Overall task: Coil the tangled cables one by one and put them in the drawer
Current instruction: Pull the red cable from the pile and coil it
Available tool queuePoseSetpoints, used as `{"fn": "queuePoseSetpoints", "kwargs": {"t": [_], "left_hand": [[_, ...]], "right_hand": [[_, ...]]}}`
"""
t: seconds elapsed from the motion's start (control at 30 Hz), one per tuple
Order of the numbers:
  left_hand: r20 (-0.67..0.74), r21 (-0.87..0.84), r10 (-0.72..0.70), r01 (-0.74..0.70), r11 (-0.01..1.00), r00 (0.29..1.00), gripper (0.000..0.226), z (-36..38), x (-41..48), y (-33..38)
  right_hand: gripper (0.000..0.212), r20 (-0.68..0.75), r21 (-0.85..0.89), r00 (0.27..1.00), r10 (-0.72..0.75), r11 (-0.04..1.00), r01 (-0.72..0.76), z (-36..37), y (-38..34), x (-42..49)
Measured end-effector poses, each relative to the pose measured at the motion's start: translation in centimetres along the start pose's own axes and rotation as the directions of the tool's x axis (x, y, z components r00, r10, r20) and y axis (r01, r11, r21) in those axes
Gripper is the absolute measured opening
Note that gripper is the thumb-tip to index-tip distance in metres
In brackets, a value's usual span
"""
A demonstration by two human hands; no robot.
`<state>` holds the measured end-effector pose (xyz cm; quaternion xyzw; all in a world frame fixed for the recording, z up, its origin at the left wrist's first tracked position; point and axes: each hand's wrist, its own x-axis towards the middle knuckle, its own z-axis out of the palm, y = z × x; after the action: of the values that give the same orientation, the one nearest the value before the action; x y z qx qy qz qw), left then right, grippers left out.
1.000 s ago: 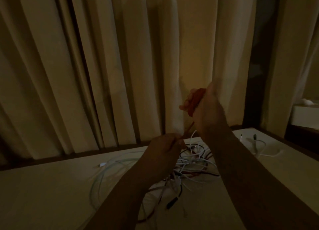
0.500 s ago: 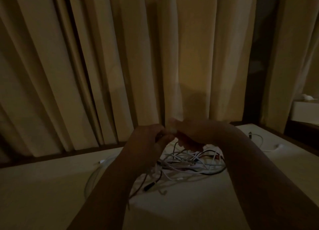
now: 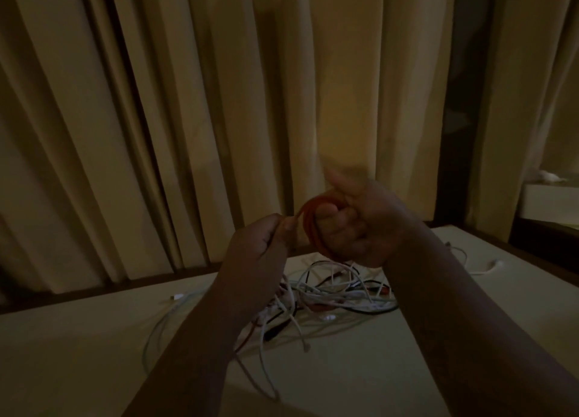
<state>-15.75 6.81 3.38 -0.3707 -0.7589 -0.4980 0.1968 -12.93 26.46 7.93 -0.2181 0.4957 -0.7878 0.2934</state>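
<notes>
Coiling: thin red cable wound round curled right hand.
Left hand pinches its free end; tangled white and black cables lie beneath both hands.

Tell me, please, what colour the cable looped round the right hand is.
The coiled cable is red, seen in the dim head view.

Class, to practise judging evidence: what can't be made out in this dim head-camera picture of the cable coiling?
- The drawer: outside the head view's edges.
- Uncoiled rest of the red cable: hidden behind the left hand.
- The cable pile: partly behind the forearms, too dim to count.
- Thumb of the right hand: motion-blurred.
</notes>
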Motion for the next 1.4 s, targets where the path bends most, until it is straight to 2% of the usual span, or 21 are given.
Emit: {"fn": "queuePoseSetpoints", "kwargs": {"t": [0.1, 0.17, 0.27, 0.37, 0.5, 0.57, 0.67, 0.73, 0.77, 0.8, 0.83, 0.87, 0.9, 0.97, 1.03, 1.1, 1.17, 1.3, 1.4], "left_hand": [[0.021, -0.068, -0.052, 0.053, 0.996, 0.998, 0.044, 0.3, 0.1, -0.5], [0.038, -0.084, -0.065, 0.068, 0.994, 0.997, 0.042, 0.6, 0.0, -1.0], [0.069, -0.046, -0.050, 0.054, 0.997, 0.996, 0.042, 1.1, -0.4, -1.3], [0.139, -0.016, -0.078, 0.081, 0.997, 0.987, 0.042, 1.8, -0.9, -1.1], [0.190, 0.055, -0.112, 0.104, 0.993, 0.975, 0.032, 2.8, -1.2, -1.5], [0.199, 0.101, -0.104, 0.085, 0.991, 0.974, 0.031, 3.1, -1.3, -1.7], [0.235, 0.168, -0.128, 0.089, 0.982, 0.963, 0.027, 3.1, -1.1, -1.3], [0.279, 0.220, -0.170, 0.110, 0.969, 0.945, 0.024, 2.9, -1.0, -0.8], [0.297, 0.246, -0.184, 0.112, 0.963, 0.937, 0.023, 2.8, -0.9, -0.6], [0.307, 0.274, -0.191, 0.105, 0.956, 0.932, 0.024, 2.6, -0.9, -0.4], [0.311, 0.300, -0.195, 0.099, 0.949, 0.930, 0.024, 2.5, -0.8, -0.3], [0.306, 0.316, -0.205, 0.104, 0.943, 0.930, 0.024, 2.3, -0.7, -0.3], [0.296, 0.322, -0.218, 0.117, 0.940, 0.930, 0.024, 2.0, -0.6, -0.3], [0.264, 0.335, -0.223, 0.127, 0.934, 0.938, 0.022, 1.3, -0.3, -0.3], [0.239, 0.339, -0.190, 0.101, 0.935, 0.952, 0.020, 0.6, -0.1, -0.4], [0.230, 0.298, -0.139, 0.067, 0.952, 0.963, 0.021, 0.2, -0.1, -0.3], [0.233, 0.287, -0.078, 0.008, 0.958, 0.969, 0.024, -0.1, -0.2, -0.2], [0.181, 0.301, -0.013, -0.043, 0.953, 0.983, 0.028, 0.1, -0.2, -0.5], [0.129, 0.213, 0.026, -0.053, 0.976, 0.991, 0.032, 0.4, -0.3, -0.3]], "right_hand": [[0.052, 0.018, 0.221, 0.987, -0.161, 0.963, 0.153, 0.5, -0.3, 0.1], [0.052, -0.093, 0.306, 0.951, -0.296, 0.900, 0.310, 1.3, -0.5, -0.1], [0.051, -0.275, 0.375, 0.844, -0.460, 0.757, 0.535, 2.0, -0.7, -0.6], [0.055, -0.364, 0.413, 0.757, -0.543, 0.635, 0.653, 1.6, -0.7, -0.7], [0.057, -0.492, 0.395, 0.606, -0.625, 0.460, 0.795, 1.1, -0.4, -0.3], [0.060, -0.533, 0.276, 0.532, -0.657, 0.460, 0.844, 0.9, -0.1, -0.2], [0.063, -0.630, -0.078, 0.412, -0.659, 0.581, 0.810, 0.1, 0.1, 0.6], [0.054, -0.704, -0.338, 0.304, -0.642, 0.679, 0.652, -0.2, 0.3, 1.6], [0.047, -0.708, -0.469, 0.269, -0.653, 0.719, 0.512, -0.3, 0.5, 1.9], [0.042, -0.678, -0.617, 0.257, -0.689, 0.723, 0.311, -0.4, 0.9, 2.1], [0.041, -0.611, -0.752, 0.291, -0.737, 0.655, 0.078, -0.4, 1.4, 2.1], [0.045, -0.527, -0.842, 0.376, -0.762, 0.529, -0.106, -0.6, 2.1, 2.1], [0.052, -0.469, -0.882, 0.475, -0.745, 0.422, -0.210, -0.5, 2.5, 2.1], [0.069, -0.483, -0.875, 0.608, -0.631, 0.372, -0.310, 0.0, 2.7, 1.6], [0.079, -0.579, -0.807, 0.699, -0.419, 0.417, -0.418, 0.7, 2.2, 1.5], [0.081, -0.642, -0.738, 0.733, -0.224, 0.441, -0.511, 0.9, 2.0, 1.4], [0.083, -0.645, -0.706, 0.758, -0.104, 0.463, -0.537, 1.0, 2.0, 0.9], [0.081, -0.494, -0.610, 0.864, 0.095, 0.671, -0.422, 0.4, 1.3, -0.6], [0.080, -0.340, -0.479, 0.925, 0.171, 0.815, -0.327, -0.5, 1.0, -0.8]]}}
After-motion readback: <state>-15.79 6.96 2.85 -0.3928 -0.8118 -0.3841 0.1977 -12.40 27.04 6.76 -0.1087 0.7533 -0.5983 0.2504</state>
